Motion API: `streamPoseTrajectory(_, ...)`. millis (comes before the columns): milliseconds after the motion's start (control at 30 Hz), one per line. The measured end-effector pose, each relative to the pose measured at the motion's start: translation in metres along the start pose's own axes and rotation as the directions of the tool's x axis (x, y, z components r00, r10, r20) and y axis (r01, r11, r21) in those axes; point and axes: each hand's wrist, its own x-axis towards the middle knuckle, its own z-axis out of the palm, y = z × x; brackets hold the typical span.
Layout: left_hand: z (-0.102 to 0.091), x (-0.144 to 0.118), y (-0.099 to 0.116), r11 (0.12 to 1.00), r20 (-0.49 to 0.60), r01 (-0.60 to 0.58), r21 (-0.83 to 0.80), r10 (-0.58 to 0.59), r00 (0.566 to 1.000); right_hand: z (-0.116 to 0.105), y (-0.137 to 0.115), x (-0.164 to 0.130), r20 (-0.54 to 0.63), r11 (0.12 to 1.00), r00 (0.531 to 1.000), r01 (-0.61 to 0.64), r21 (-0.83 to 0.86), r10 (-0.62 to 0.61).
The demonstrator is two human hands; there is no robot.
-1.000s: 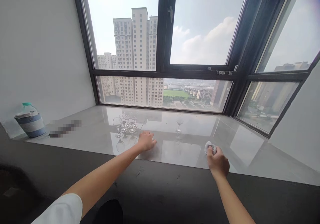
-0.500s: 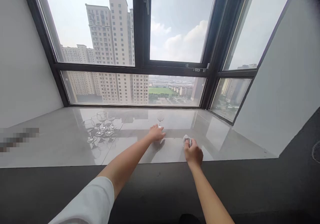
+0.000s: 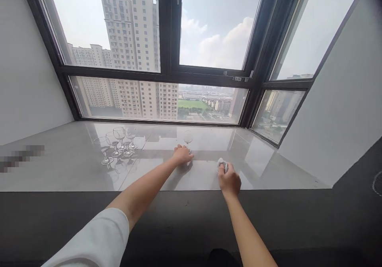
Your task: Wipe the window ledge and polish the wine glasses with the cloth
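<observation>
A clear stemmed glass (image 3: 188, 137) stands by itself near the middle of the shiny window sill (image 3: 203, 177). My left hand (image 3: 183, 154) is at its lower part, fingers curled about the stem and foot, which are mostly hidden. Farther right, my right hand (image 3: 230, 180) is closed on a crumpled white cloth (image 3: 222, 164), just above or on the sill; I cannot tell whether it touches. Several similar glasses stand upright in a cluster at the left, including one at the near edge of the group (image 3: 103, 149).
Behind the sill rises a dark-framed window (image 3: 170, 77). White walls (image 3: 337, 112) close in both sides. The sill's front edge (image 3: 191, 190) drops to a dark grey face (image 3: 185, 219). A pixelated patch covers the far left.
My left hand has gone from spread fingers beside the glass to fingers curled at its lower part. The glass has shifted slightly left and nearer. My view has tilted a little downward.
</observation>
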Motion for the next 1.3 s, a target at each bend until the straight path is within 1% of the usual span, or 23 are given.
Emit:
streamPoseTrajectory(100, -0.006, -0.036, -0.02, 0.998, -0.046, -0.045, 0.031, 0.046, 0.998, 0.0, 0.0, 0.0, -0.011, 1.0, 1.0, -0.012, -0.013, 0.012)
streamPoseTrajectory(200, -0.013, -0.077, -0.05, 0.996, -0.109, -0.07, 0.06, 0.076, 0.991, 0.001, 0.001, -0.001, -0.015, 1.0, 1.0, -0.019, -0.024, 0.018)
streamPoseTrajectory(267, -0.019, -0.102, -0.072, 0.996, -0.141, -0.054, 0.074, 0.064, 0.988, 0.002, 0.002, -0.001, -0.011, 0.999, 1.0, -0.024, -0.028, 0.023)
streamPoseTrajectory(367, -0.028, -0.132, -0.103, 0.999, -0.15, -0.003, 0.051, 0.011, 0.989, 0.004, 0.005, 0.0, 0.007, 0.999, 0.999, -0.031, -0.035, 0.031)
streamPoseTrajectory(500, -0.04, -0.158, -0.132, 0.996, -0.148, 0.089, 0.032, -0.083, 0.986, 0.005, 0.006, 0.002, 0.033, 0.998, 0.998, -0.051, -0.043, 0.053)
streamPoseTrajectory(667, -0.044, -0.17, -0.162, 0.985, -0.168, 0.172, 0.034, -0.164, 0.972, 0.001, 0.002, 0.002, 0.071, 0.998, 0.996, -0.045, -0.053, 0.049)
streamPoseTrajectory(800, -0.043, -0.172, -0.186, 0.977, -0.216, 0.211, 0.04, -0.198, 0.956, 0.001, 0.002, 0.002, 0.066, 0.998, 0.997, -0.037, -0.047, 0.04)
streamPoseTrajectory(933, -0.043, -0.177, -0.207, 0.958, -0.259, 0.282, 0.044, -0.262, 0.93, 0.004, 0.004, 0.002, 0.056, 0.998, 0.998, -0.034, -0.053, 0.037)
streamPoseTrajectory(1033, -0.042, -0.179, -0.218, 0.947, -0.296, 0.316, 0.05, -0.288, 0.911, 0.003, 0.004, 0.002, 0.059, 0.998, 0.997, -0.035, -0.06, 0.039)
streamPoseTrajectory(1133, -0.039, -0.179, -0.225, 0.937, -0.292, 0.345, 0.049, -0.317, 0.902, 0.001, 0.002, 0.002, 0.061, 0.997, 0.997, -0.043, -0.057, 0.046)
streamPoseTrajectory(1233, -0.037, -0.179, -0.233, 0.919, -0.249, 0.394, -0.015, -0.385, 0.889, 0.0, 0.001, 0.002, 0.067, 0.998, 0.997, -0.043, -0.054, 0.046)
streamPoseTrajectory(1300, -0.036, -0.182, -0.238, 0.913, -0.247, 0.398, -0.093, -0.409, 0.879, 0.001, 0.001, 0.002, 0.069, 0.998, 0.997, -0.041, -0.053, 0.044)
